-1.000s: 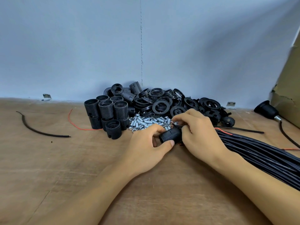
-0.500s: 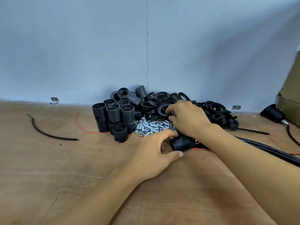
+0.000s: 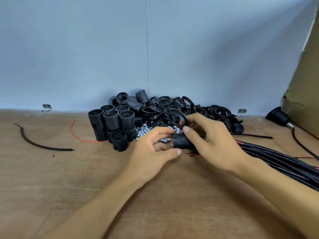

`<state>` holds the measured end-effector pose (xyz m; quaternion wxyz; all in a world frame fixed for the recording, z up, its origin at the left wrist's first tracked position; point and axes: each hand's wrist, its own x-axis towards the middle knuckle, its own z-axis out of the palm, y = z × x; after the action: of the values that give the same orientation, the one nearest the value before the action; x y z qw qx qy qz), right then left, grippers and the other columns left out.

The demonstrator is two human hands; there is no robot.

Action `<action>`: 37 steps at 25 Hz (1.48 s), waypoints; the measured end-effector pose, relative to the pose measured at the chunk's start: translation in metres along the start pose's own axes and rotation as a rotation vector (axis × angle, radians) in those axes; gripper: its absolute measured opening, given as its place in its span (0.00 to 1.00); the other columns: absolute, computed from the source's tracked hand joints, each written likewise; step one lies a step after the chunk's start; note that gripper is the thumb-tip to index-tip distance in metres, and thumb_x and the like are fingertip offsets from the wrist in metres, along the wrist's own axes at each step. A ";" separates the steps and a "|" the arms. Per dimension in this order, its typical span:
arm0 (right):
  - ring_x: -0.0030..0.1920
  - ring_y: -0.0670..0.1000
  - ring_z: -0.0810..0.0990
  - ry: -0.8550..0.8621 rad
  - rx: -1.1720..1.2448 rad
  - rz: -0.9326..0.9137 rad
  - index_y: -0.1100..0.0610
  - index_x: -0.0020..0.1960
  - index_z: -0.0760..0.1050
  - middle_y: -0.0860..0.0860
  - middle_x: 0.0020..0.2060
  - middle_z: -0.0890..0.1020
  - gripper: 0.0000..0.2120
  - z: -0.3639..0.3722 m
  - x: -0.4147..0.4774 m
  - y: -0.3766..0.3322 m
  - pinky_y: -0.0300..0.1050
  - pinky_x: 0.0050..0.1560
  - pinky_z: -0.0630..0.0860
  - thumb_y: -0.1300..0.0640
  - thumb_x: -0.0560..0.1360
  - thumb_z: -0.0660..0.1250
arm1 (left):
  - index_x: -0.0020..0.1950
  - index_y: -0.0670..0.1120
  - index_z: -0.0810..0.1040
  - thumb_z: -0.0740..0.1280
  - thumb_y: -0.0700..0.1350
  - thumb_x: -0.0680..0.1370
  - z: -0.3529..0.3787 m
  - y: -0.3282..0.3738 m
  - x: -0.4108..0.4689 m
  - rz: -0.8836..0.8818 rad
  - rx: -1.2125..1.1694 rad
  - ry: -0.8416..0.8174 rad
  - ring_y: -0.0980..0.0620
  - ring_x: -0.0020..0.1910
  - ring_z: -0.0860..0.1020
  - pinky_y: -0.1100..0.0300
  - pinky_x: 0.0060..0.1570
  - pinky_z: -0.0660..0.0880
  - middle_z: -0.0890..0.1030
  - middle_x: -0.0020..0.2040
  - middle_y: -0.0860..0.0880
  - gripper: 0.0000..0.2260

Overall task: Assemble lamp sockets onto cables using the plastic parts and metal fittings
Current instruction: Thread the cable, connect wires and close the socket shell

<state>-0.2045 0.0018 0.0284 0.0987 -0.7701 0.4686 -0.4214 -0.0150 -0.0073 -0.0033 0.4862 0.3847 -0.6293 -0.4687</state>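
On the counter (image 3: 69, 178), the left hand (image 3: 151, 156) pinches a black threaded socket (image 3: 181, 142) in a narrow grip; the right hand (image 3: 215, 144) pinches a black ring (image 3: 170, 118) just above it. The ring should probably meet the threads squarely before turning.

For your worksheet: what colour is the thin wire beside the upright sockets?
The wire is red; head view.

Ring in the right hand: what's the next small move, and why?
Probably lower the ring onto the end of the threaded socket body and start turning it on. The right hand pinches the ring just above the socket body, which the left hand grips between thumb and fingers. The two parts are close but not yet joined.
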 end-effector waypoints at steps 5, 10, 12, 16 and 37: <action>0.54 0.46 0.78 -0.029 -0.219 -0.211 0.51 0.63 0.76 0.43 0.55 0.77 0.10 -0.003 -0.022 0.009 0.47 0.52 0.77 0.55 0.83 0.61 | 0.64 0.48 0.75 0.77 0.33 0.67 0.013 -0.002 -0.001 -0.079 -0.233 -0.045 0.50 0.51 0.86 0.55 0.53 0.80 0.87 0.54 0.48 0.28; 0.56 0.46 0.77 -0.019 -0.194 -0.145 0.52 0.68 0.74 0.45 0.58 0.76 0.14 0.000 -0.023 0.015 0.47 0.57 0.75 0.53 0.83 0.60 | 0.61 0.54 0.83 0.70 0.38 0.80 0.013 -0.001 -0.001 -0.055 -0.228 -0.035 0.47 0.50 0.86 0.55 0.50 0.83 0.87 0.49 0.49 0.14; 0.58 0.42 0.76 -0.006 -0.166 -0.110 0.50 0.73 0.68 0.44 0.59 0.75 0.20 0.002 -0.026 0.017 0.36 0.60 0.71 0.48 0.82 0.60 | 0.56 0.57 0.85 0.70 0.47 0.80 0.015 -0.001 -0.004 0.018 -0.121 -0.014 0.50 0.52 0.86 0.58 0.50 0.83 0.87 0.51 0.51 0.08; 0.61 0.37 0.74 0.109 -0.097 -0.042 0.46 0.73 0.66 0.41 0.58 0.76 0.22 0.003 -0.025 0.022 0.24 0.61 0.63 0.44 0.80 0.61 | 0.50 0.57 0.87 0.67 0.48 0.82 0.014 -0.002 -0.003 0.054 -0.009 0.028 0.55 0.53 0.85 0.58 0.56 0.82 0.87 0.53 0.55 0.09; 0.61 0.38 0.75 0.151 -0.086 -0.120 0.50 0.68 0.72 0.43 0.57 0.80 0.20 0.011 -0.028 0.019 0.27 0.63 0.67 0.50 0.78 0.70 | 0.60 0.57 0.83 0.63 0.47 0.82 0.014 -0.005 -0.005 0.075 0.028 -0.118 0.55 0.59 0.83 0.50 0.62 0.80 0.85 0.57 0.55 0.12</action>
<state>-0.2139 0.0110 -0.0043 0.0044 -0.7664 0.4454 -0.4628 -0.0278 -0.0008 -0.0106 0.4600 0.3392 -0.6773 -0.4632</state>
